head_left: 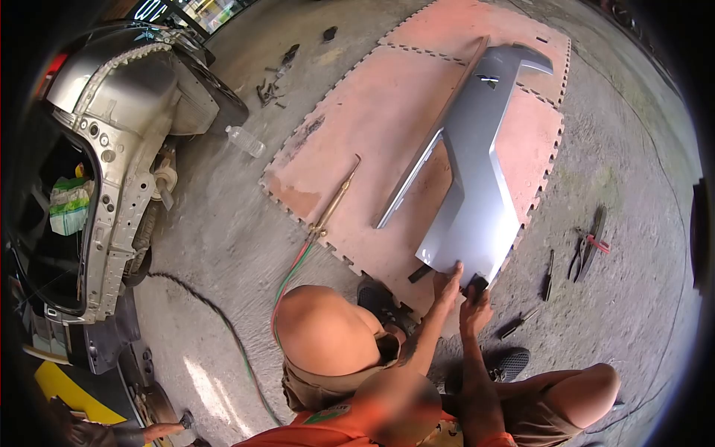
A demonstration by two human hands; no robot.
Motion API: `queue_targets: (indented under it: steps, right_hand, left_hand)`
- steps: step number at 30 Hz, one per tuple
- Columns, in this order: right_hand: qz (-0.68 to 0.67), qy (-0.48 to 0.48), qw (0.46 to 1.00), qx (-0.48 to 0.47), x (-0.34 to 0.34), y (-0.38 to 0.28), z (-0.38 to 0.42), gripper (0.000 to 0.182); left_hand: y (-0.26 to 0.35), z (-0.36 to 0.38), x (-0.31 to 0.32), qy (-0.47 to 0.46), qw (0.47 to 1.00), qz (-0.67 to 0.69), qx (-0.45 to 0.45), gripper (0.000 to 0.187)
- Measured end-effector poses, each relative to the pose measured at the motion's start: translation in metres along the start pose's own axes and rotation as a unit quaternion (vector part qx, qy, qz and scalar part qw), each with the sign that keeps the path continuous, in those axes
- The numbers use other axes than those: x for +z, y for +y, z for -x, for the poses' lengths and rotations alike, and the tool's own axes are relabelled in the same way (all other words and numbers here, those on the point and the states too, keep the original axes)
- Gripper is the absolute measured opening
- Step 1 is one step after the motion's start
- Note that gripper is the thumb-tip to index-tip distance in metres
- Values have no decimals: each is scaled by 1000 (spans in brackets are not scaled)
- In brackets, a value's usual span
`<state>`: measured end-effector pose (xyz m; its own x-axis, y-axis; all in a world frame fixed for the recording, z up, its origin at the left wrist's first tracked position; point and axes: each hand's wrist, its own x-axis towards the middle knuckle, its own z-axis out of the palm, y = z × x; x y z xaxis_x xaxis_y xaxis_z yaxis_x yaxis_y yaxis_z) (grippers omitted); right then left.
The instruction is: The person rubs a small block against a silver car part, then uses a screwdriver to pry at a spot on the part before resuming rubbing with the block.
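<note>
A silver car fender [477, 186] lies lengthwise on a pink foam mat [335, 127], its near end towards me. My left hand [447, 287] grips the near edge of the fender, one finger on the painted face and the others mostly hidden. Right beside it, my right hand [475, 313] is closed around a small black block-like piece [477, 283] at the same edge. What that piece is exactly, I cannot make out. A dark strip [420, 273] pokes out from beneath the fender, left of my hands.
A brass gas torch [335, 201] with red and green hoses rests on the mat. Pliers [577, 257] and screwdrivers [519, 323] lie on the concrete at right. At left stand a stripped car body [112, 171] and a plastic bottle [245, 141]. Another person's limb [160, 430] shows at lower left.
</note>
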<state>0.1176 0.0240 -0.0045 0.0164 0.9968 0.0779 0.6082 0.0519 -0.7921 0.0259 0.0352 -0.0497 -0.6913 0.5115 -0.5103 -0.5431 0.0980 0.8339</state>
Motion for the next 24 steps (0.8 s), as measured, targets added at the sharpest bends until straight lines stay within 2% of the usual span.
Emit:
queue_targets:
  steps: [1, 3, 5, 6, 7, 9, 10, 11, 12, 13, 14, 16, 18, 19, 21, 23, 24]
  right_hand:
    - [7, -21, 1000, 7, -2, 0, -7, 34]
    - [11, -31, 999, 44, 0, -3, -44, 31]
    - [-31, -40, 998, 44, -5, -13, -46, 30]
    - [-6, -21, 999, 30, -4, -9, -38, 30]
    - [21, -3, 1000, 15, -3, -7, -30, 30]
    - [8, 12, 1000, 8, -1, -8, -20, 33]
    - [-16, -23, 1000, 8, -2, -12, -29, 33]
    - [-32, -55, 998, 20, -7, -10, -36, 35]
    - [15, -57, 998, 38, 1, -3, -48, 35]
    - [68, -53, 994, 69, 2, -8, -50, 36]
    - [12, -19, 996, 81, 7, 2, -40, 36]
    - [69, -4, 997, 43, 0, 7, -16, 34]
    - [47, -6, 998, 43, -3, 1, -14, 34]
    - [21, -17, 998, 51, -10, -10, -28, 34]
    - [0, -26, 999, 34, -5, -10, -58, 36]
    - [4, -21, 999, 48, -2, -8, -49, 36]
    - [61, -24, 997, 41, 0, -2, -36, 34]
  left_hand:
    - [8, 8, -1, -1, 999, -28, 32, 58]
    - [17, 19, -5, -2, 998, -57, 16, 56]
    - [25, 20, -2, 1, 999, -49, -1, 56]
    - [31, 19, -2, -3, 996, -56, -73, 58]
    - [32, 18, 2, -5, 997, -49, -68, 58]
    - [23, 16, 0, 9, 999, -49, 19, 64]
    - [13, 11, 0, 6, 998, -22, 59, 69]
    - [2, 1, -3, 25, 989, -90, 111, 69]
    - [-14, -11, -7, 28, 989, -98, 110, 70]
    - [-6, -6, -8, 3, 996, -80, 44, 69]
    - [2, -2, -10, -19, 997, -66, -23, 68]
    - [-36, -31, -19, -41, 999, 10, -14, 65]
    - [11, 2, -2, -21, 999, -41, 8, 64]
    - [26, 12, 2, -29, 997, -4, -69, 59]
    - [21, 11, -1, -29, 997, 15, -72, 56]
    - [27, 15, 1, -22, 997, 0, -79, 57]
    - [13, 5, -6, -30, 998, -16, -60, 57]
